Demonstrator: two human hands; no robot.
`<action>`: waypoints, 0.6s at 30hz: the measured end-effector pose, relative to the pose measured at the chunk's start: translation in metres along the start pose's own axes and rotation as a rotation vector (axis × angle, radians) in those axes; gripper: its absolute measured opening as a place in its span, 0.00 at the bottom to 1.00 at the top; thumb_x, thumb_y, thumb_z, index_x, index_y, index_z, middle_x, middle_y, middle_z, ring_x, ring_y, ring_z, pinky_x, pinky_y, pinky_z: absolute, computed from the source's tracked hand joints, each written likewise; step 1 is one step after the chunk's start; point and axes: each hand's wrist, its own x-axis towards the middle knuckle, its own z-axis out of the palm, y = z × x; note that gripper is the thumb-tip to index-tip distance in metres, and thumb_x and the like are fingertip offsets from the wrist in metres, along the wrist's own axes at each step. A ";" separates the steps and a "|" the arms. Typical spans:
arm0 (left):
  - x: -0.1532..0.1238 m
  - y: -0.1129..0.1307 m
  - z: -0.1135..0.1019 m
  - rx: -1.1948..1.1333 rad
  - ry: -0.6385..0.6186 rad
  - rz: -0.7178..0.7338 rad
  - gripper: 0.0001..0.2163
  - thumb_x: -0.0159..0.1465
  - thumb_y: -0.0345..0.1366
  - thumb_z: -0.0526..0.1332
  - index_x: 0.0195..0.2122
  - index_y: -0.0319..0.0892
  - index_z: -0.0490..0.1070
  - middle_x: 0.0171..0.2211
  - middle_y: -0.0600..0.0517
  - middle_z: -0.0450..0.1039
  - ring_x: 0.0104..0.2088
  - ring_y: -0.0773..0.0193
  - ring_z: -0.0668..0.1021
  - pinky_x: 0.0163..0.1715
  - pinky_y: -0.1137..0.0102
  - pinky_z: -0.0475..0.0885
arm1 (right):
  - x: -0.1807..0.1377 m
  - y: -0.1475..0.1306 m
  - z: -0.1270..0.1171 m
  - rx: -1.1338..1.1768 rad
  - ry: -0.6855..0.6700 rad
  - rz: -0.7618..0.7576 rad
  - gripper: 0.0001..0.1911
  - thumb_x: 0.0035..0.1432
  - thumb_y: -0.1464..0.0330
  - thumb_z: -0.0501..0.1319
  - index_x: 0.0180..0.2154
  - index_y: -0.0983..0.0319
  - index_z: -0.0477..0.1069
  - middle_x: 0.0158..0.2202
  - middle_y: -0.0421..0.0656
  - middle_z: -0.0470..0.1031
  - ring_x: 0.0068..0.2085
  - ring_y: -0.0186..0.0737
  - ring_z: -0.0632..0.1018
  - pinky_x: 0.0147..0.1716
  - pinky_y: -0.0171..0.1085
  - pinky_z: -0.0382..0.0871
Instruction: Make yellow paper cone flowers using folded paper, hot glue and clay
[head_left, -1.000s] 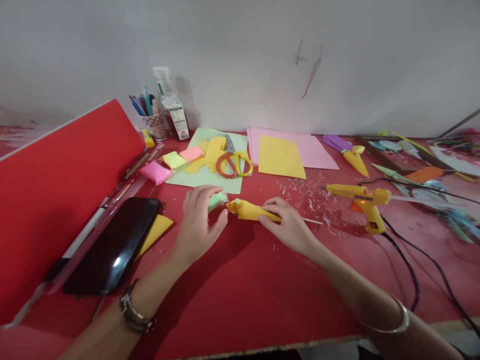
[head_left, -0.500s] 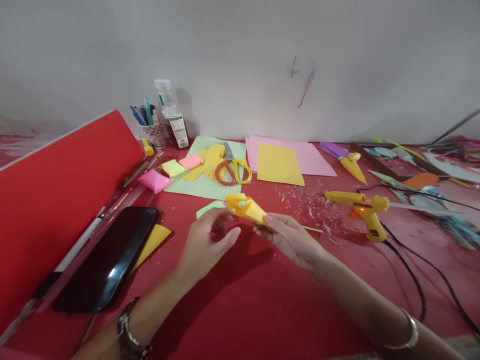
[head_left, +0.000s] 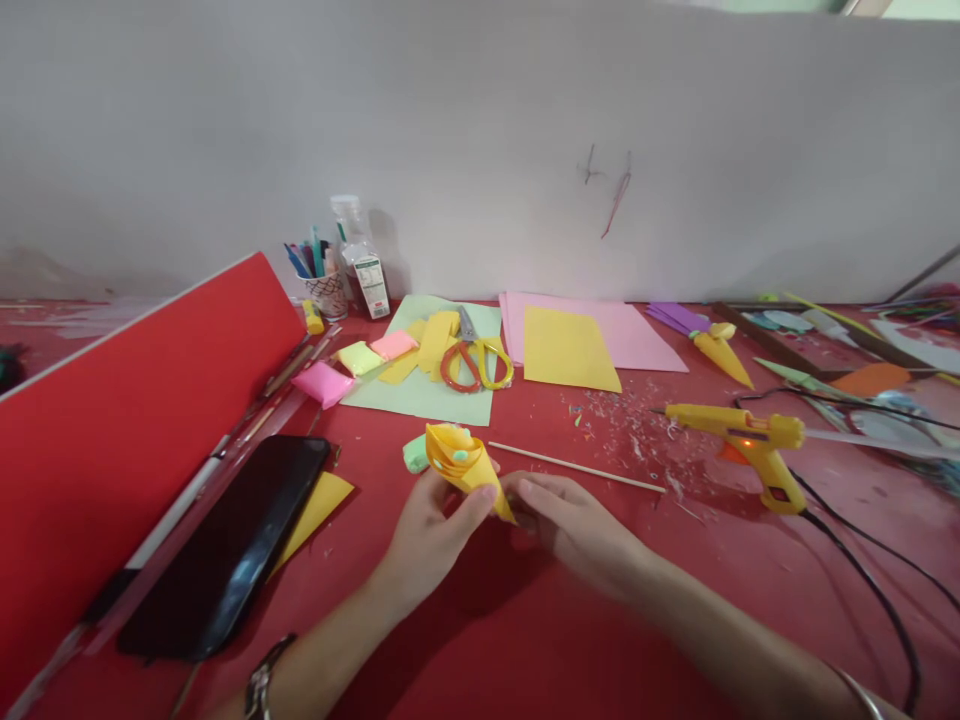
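Note:
A rolled yellow paper cone [head_left: 459,458] with small pale green dots is held up over the red table, its wide folded end up and its tip down to the right. My left hand [head_left: 427,545] is closed on it, thumb pressed to its front. Curled at the cone's lower right side is my right hand [head_left: 581,525], with some fingertips hidden behind the paper. A pale green packet [head_left: 415,455] lies just behind the cone. Beyond my right hand rests a thin wooden stick [head_left: 577,465].
A yellow glue gun [head_left: 739,430] with a lit orange light and a cord lies right. Scissors [head_left: 476,365] rest on green paper [head_left: 450,405]; yellow paper [head_left: 570,350] lies on pink sheets. A phone [head_left: 232,545], a red board [head_left: 150,440] and a bottle [head_left: 367,270] stand or lie left.
My left hand, open before, has closed on the cone. The cone has come lower and tilts more upright, its dots now facing me. My right hand has shifted down, uncovering the stick.

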 end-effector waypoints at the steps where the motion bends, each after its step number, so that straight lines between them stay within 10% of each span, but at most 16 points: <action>1: 0.000 0.001 -0.001 0.003 0.015 0.016 0.12 0.47 0.44 0.57 0.27 0.40 0.64 0.27 0.51 0.70 0.31 0.63 0.72 0.33 0.69 0.68 | 0.001 -0.001 -0.001 -0.008 0.031 -0.005 0.11 0.46 0.62 0.62 0.28 0.64 0.73 0.25 0.40 0.72 0.27 0.28 0.70 0.24 0.28 0.62; 11: -0.004 -0.002 -0.001 0.057 -0.365 -0.039 0.07 0.53 0.39 0.53 0.25 0.41 0.59 0.16 0.59 0.60 0.17 0.72 0.64 0.18 0.76 0.60 | 0.004 -0.011 -0.013 -0.125 0.322 -0.259 0.10 0.45 0.64 0.62 0.33 0.58 0.71 0.28 0.37 0.74 0.29 0.29 0.72 0.33 0.32 0.66; 18: -0.004 -0.001 -0.001 0.159 -0.413 -0.114 0.07 0.55 0.38 0.54 0.26 0.40 0.59 0.15 0.60 0.60 0.15 0.74 0.63 0.16 0.77 0.57 | 0.002 -0.019 -0.017 -0.220 0.437 -0.456 0.10 0.44 0.64 0.63 0.32 0.58 0.73 0.35 0.41 0.75 0.35 0.34 0.73 0.39 0.36 0.67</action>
